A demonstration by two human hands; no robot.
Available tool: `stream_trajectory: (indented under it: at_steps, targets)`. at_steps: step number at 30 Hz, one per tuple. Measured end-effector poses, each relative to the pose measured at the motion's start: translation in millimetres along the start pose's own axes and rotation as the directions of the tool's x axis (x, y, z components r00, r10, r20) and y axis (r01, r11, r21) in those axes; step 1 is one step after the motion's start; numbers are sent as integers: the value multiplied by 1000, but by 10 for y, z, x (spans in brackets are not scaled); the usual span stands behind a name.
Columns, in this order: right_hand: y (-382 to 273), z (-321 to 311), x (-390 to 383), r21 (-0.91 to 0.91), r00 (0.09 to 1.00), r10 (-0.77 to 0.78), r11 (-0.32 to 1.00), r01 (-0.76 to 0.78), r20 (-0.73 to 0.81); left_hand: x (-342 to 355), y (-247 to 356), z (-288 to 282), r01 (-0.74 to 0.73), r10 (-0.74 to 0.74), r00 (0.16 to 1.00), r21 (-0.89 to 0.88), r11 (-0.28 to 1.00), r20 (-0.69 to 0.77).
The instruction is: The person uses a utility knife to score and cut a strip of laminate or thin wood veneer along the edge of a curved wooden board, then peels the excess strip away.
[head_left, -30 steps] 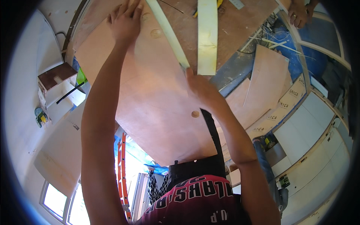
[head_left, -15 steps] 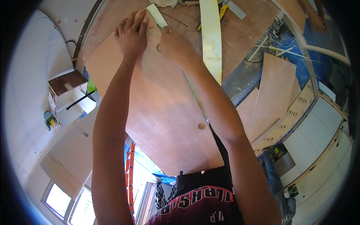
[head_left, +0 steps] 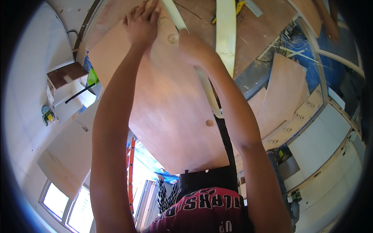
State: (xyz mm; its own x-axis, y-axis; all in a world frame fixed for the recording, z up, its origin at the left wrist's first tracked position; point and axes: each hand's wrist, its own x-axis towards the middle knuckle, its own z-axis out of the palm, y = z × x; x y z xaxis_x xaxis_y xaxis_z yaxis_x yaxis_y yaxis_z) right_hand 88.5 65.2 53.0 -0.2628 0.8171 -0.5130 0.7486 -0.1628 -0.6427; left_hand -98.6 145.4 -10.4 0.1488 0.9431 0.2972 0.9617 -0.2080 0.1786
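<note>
A large brown plywood sheet [head_left: 171, 116] lies in front of me with round knots in it. My left hand [head_left: 142, 23] rests flat on its far part, fingers spread and pointing away. My right hand [head_left: 194, 46] is closed over a long thin pale strip [head_left: 210, 93] that runs along the sheet's right edge, from beyond my fingers back under my forearm. The strip's far end [head_left: 173, 11] sticks out past my hand.
A wider pale board [head_left: 226, 35] lies beyond, with a yellow tool [head_left: 241, 6] and a metal ruler [head_left: 254, 7]. Another person's arm [head_left: 328, 21] is at the top right. Plywood offcuts [head_left: 283, 93], white panels [head_left: 322, 139], a brown box [head_left: 66, 75] and an orange ladder [head_left: 130, 171] surround me.
Both hands have reached farther along the sheet. My right hand slid from the strip's near part up toward its far end, close beside my left hand.
</note>
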Motion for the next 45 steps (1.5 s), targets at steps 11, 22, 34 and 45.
stream_trajectory:
  at_steps: [11,22,34,45]
  targets:
    - [333,367,-1014,-81,994,103,992,-99,39,-6,-12,55,-19,19,1000,25,1000,10]
    - [17,-38,-198,82,979,-40,995,58,-200,9,-29,39,5,-6,1000,33,999,16]
    - [-18,30,534,-19,960,-159,987,159,-232,-8,14,-11,42,-42,999,-7,999,17]
    - [-194,-227,522,-63,1000,-29,998,29,0,-20,12,1,53,-53,998,-5,999,31]
